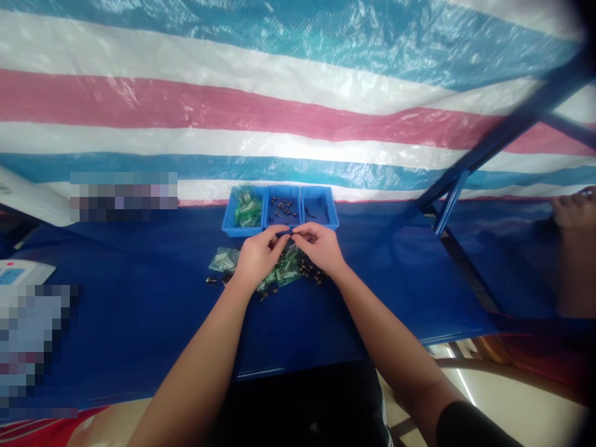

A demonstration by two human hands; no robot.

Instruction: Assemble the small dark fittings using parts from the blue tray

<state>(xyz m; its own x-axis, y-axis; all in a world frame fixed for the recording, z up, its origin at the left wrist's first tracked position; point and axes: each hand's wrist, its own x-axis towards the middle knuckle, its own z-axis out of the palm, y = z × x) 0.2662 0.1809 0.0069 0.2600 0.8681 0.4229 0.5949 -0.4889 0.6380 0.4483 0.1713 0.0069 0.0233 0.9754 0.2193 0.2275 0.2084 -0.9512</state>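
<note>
My left hand (259,253) and my right hand (321,247) meet fingertip to fingertip just in front of the blue bins. Both are pinched closed around a small dark piece (284,233), too small to name. Under and between the hands lies a pile of small green plastic bags (285,270) with pale parts inside. Loose dark and brass-coloured fittings (319,275) are scattered beside my right wrist, and one fitting (212,281) rests left of the pile. A clear bag of pale pieces (224,258) is near my left hand.
Three joined blue bins stand behind: the left bin (228,218) holds green bags, the middle bin (282,220) fittings, the right bin (331,214) a few dark pieces. A white device (28,273) is at left. Blue frame bars (493,139) and another person's hand (575,211) are at right.
</note>
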